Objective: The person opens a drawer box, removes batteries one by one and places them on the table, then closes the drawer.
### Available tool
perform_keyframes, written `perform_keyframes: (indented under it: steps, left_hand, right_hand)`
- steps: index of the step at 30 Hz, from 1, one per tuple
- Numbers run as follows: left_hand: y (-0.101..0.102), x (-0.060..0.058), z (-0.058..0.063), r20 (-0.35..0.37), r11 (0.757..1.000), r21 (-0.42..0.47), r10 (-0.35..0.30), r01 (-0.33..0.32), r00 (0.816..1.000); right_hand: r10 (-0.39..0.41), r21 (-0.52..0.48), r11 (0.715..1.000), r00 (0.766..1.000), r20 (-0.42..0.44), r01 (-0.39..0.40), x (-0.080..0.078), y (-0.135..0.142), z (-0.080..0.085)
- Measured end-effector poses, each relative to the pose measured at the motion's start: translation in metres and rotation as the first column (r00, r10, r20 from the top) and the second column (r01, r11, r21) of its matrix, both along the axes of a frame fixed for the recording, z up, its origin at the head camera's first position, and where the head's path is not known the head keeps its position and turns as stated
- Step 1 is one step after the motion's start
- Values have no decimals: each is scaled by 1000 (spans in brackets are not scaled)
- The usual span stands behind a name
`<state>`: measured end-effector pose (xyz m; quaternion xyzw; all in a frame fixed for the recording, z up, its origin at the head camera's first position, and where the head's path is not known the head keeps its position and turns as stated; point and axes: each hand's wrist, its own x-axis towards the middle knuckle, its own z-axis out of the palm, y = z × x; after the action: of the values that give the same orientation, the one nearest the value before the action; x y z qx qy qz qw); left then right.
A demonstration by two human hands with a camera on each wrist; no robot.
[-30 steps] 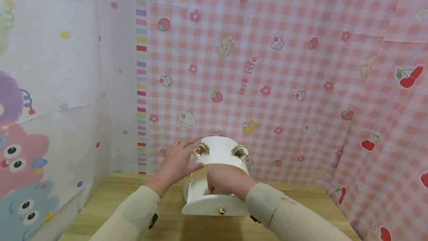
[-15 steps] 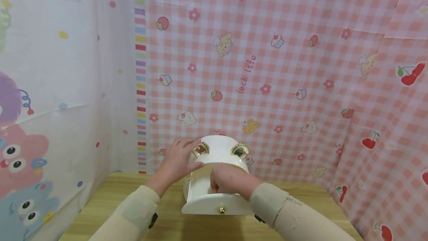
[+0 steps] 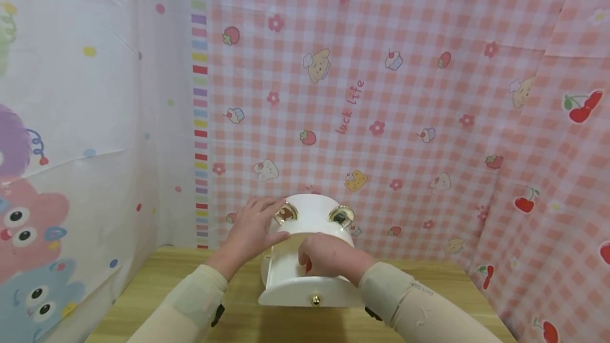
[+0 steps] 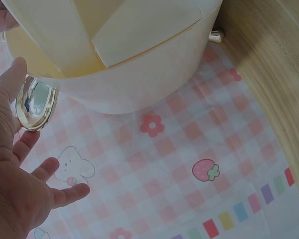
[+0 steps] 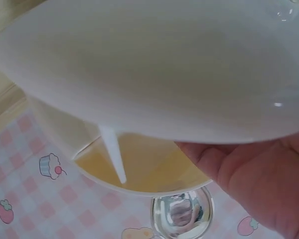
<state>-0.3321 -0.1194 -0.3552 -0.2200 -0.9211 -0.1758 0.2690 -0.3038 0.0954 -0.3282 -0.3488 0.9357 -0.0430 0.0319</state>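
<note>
A white rounded box with gold-rimmed round ornaments stands on the table, its front drawer pulled out. My left hand rests on the box's left side by the left ornament. In the left wrist view its thumb lies by the box rim and the other fingers spread loosely past the gold ornament. My right hand reaches down into the drawer with curled fingers. A small red thing shows at those fingers; its kind cannot be made out. The drawer front hides the fingertips in the right wrist view.
The box stands on a wooden table. A pink checked cloth hangs behind and to the right, and a white cartoon-printed cloth on the left. A gold knob sticks out from the drawer front.
My right hand has shifted slightly to the right inside the drawer, and a red patch now shows more clearly at its fingers. The left hand has stayed in place.
</note>
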Motion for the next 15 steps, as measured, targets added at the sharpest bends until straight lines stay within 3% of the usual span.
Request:
perform_keyframes:
  steps: [10,15]
  left_hand:
    - [1,0,-2,12,1000,-2,13,-13,1000]
    - [1,0,0,2,1000,5,6,-6,1000]
  right_hand:
    - [27,-157,987,998,64,-17,-8,14,-4]
    - [19,-230,973,989,145,15,-10,22,1]
